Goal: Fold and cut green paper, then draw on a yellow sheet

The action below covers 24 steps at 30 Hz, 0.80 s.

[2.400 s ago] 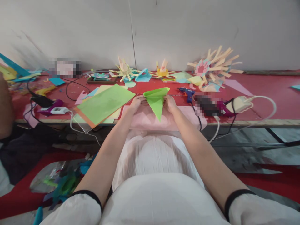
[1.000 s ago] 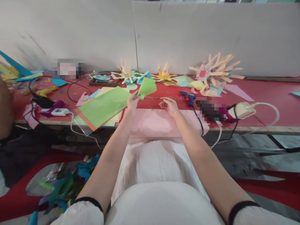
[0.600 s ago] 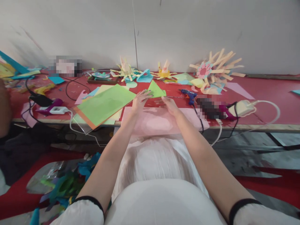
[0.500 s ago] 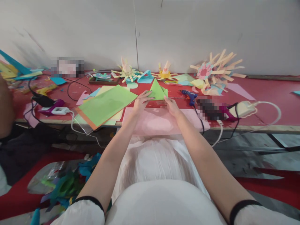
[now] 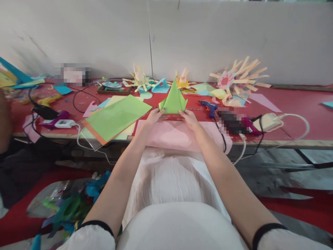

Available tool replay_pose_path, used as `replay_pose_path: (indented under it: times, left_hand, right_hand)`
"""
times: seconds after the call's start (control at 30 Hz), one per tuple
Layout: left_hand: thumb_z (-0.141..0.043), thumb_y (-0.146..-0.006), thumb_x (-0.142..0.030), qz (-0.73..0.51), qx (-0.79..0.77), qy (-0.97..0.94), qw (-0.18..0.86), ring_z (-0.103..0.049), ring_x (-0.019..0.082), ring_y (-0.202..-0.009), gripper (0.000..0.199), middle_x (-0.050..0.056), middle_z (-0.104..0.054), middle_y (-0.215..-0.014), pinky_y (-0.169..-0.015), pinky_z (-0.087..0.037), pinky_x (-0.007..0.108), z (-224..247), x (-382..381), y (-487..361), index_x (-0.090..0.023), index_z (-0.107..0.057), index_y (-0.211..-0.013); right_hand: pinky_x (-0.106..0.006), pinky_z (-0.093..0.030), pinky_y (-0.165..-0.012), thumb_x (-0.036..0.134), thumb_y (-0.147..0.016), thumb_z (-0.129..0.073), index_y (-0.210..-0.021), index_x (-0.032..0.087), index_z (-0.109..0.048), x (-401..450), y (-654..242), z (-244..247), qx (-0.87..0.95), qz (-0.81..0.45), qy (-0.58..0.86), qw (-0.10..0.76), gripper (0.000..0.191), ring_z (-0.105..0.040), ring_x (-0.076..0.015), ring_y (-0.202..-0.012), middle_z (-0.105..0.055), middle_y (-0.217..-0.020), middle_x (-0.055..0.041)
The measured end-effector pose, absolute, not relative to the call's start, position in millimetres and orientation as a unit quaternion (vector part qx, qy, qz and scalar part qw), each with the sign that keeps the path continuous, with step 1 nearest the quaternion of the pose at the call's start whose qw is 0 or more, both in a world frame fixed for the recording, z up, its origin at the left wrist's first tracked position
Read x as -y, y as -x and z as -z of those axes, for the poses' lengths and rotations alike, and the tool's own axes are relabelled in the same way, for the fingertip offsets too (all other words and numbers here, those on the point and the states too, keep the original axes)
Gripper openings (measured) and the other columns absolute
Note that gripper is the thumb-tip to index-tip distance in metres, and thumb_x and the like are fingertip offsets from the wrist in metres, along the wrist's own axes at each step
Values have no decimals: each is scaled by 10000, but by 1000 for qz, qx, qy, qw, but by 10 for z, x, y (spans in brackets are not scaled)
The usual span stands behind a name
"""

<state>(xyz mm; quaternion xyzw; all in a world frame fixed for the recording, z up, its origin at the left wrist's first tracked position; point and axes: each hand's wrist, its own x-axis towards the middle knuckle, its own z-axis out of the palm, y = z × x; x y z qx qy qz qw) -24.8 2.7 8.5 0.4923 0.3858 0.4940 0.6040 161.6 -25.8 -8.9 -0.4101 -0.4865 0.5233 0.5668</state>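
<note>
A folded green paper (image 5: 173, 99) with a tall pointed top stands upright between my hands above the red table (image 5: 296, 100). My left hand (image 5: 155, 116) pinches its lower left corner, and my right hand (image 5: 188, 117) grips the lower right one. Below the hands a pink sheet (image 5: 179, 135) lies over the table's front edge. Flat green sheets (image 5: 119, 116) rest on other coloured paper to the left of my left hand. Right of my right hand is a blue glue gun (image 5: 210, 107).
Paper crowns (image 5: 140, 81) and a fringed flower piece (image 5: 227, 80) stand along the wall. Power strips with cables lie at left (image 5: 58, 119) and right (image 5: 253, 125). A person's arm (image 5: 4, 119) shows at the far left. Coloured scraps (image 5: 70, 208) are heaped below the table.
The green paper has been raised and turned, so its pointed face stands taller. Both hands have shifted to its bottom corners, and my left fingers no longer lie across its side.
</note>
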Motion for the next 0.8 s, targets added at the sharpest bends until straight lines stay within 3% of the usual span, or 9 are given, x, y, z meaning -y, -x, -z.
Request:
replay_pose_path:
  times: [0.07,0.2,0.43,0.6,0.8]
  left_hand:
    - [-712,-623,-230,-477,-393,-539,573,-633,216,-868,184,59,-684,-905,-846,-469,344,-71,-42,277,-148,-657,-779]
    - [-709,-626,-248,-473,-410,-580,522,-638,198,-799,170,38,-691,-838,-773,-489,309,-69,-46,314,-153,-663,-759]
    - [-717,-622,-231,-465,-422,-579,520,-633,169,-715,189,29,-685,-789,-727,-511,288,-85,-41,324,-153,-651,-780]
    - [-703,-647,-254,-459,-458,-575,500,-597,117,-575,136,2,-660,-684,-602,-519,231,-42,-77,323,-161,-632,-717]
    - [-685,-677,-264,-445,-467,-548,532,-612,150,-543,151,24,-660,-670,-617,-530,308,-83,-18,306,-144,-640,-757]
  right_hand:
    - [-281,-513,-727,418,-644,-699,-882,208,-640,277,-1607,65,498,-520,409,562,323,-616,-164,-887,-658,-1002,-29]
    - [-273,-524,-681,452,-648,-686,-898,214,-636,282,-1600,43,485,-529,406,566,348,-624,-165,-855,-657,-973,-30]
    - [-251,-512,-580,512,-601,-695,-707,191,-582,179,-1616,152,466,-514,417,587,357,-592,-119,-628,-586,-714,10]
    - [-236,-509,-568,529,-589,-692,-702,189,-575,176,-1612,165,478,-485,433,591,377,-569,-119,-672,-575,-749,5]
    - [-253,-511,-586,526,-602,-681,-771,195,-597,164,-1625,175,475,-497,429,586,381,-596,-143,-737,-600,-787,-9]
